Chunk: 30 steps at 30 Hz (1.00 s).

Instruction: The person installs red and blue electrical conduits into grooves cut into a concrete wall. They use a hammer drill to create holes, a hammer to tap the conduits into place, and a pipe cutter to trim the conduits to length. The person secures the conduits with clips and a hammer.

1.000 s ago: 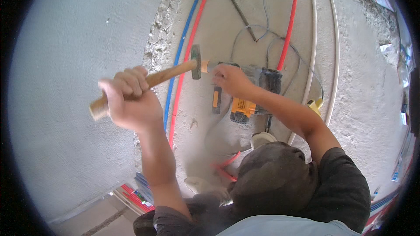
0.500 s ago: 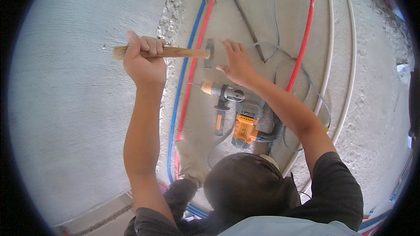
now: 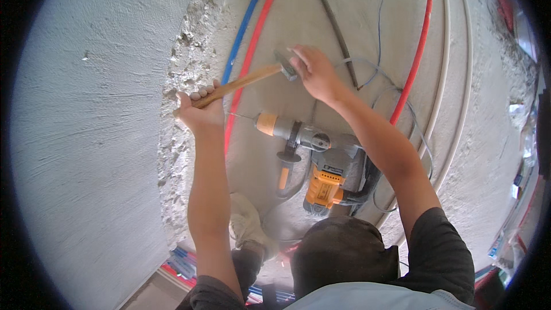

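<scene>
My left hand [image 3: 202, 109] is wrapped round the lower part of a hammer's wooden handle [image 3: 247, 81], by a red pipe and a blue pipe. The handle slants up to the right toward the dark metal hammer head [image 3: 285, 66]. Right beside that head is my right hand [image 3: 317, 73], its fingers stretched out and slightly bent; whether the fingertips touch the metal I cannot tell. Below both hands an orange and grey rotary hammer drill [image 3: 324, 186] lies on the floor, with a thin bit in its chuck pointing left and a side handle [image 3: 285, 172].
A blue pipe [image 3: 245, 17] and a red pipe [image 3: 255, 51] run along the floor beside a rough chipped wall strip [image 3: 186, 63]. Toward the right lie a dark rod [image 3: 333, 20], a loose red pipe [image 3: 410, 74], a grey cable and white pipes [image 3: 442, 92]. My shoe [image 3: 245, 221] stands near the wall.
The hammer has tilted from nearly level to slanting, its head end higher. My left hand has come lower and rightward, and my right hand is closer to the hammer head. The view has shifted.
</scene>
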Each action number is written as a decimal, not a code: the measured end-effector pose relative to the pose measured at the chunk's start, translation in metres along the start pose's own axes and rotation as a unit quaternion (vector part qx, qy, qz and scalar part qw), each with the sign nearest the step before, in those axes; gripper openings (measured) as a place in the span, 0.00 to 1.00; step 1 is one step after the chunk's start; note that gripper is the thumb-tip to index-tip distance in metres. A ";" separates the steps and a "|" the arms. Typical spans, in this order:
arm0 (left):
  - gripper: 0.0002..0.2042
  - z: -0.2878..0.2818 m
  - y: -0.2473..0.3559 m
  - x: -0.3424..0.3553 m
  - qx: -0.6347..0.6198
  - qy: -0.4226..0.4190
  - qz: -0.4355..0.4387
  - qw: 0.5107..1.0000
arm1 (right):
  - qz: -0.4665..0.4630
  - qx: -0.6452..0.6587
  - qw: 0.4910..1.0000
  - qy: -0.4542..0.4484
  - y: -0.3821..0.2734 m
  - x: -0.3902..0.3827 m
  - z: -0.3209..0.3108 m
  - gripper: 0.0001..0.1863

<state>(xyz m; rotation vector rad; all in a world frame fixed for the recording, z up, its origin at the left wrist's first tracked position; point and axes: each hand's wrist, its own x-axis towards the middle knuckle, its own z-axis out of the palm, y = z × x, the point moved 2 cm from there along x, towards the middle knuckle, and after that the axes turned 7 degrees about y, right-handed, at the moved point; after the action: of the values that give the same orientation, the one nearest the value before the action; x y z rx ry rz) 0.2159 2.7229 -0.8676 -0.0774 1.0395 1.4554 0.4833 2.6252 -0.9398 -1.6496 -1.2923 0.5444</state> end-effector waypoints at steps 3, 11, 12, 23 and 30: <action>0.23 -0.023 -0.014 0.003 -0.011 -0.012 0.000 1.000 | -0.222 -0.258 0.940 -0.002 -0.054 -0.011 0.012 0.22; 0.23 -0.087 0.039 -0.028 0.693 -0.198 0.246 0.648 | -0.146 -0.258 0.941 -0.162 -0.033 0.007 0.024 0.17; 0.26 -0.095 0.051 -0.033 0.754 -0.203 0.407 0.475 | -0.143 -0.248 0.945 -0.158 -0.034 0.005 0.020 0.15; 0.15 -0.172 0.062 0.012 0.850 -0.073 0.357 0.381 | -0.248 -0.125 0.944 -0.178 -0.088 0.088 0.116 0.16; 0.12 -0.170 0.072 0.008 0.852 -0.124 0.320 0.395 | -0.409 -0.166 0.873 -0.207 -0.064 0.098 0.161 0.29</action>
<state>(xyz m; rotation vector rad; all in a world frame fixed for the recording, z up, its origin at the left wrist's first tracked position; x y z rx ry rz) 0.0655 2.6378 -0.9334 2.1602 1.8973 0.2004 0.3574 2.7790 -0.9396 -1.0824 -2.3316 0.1459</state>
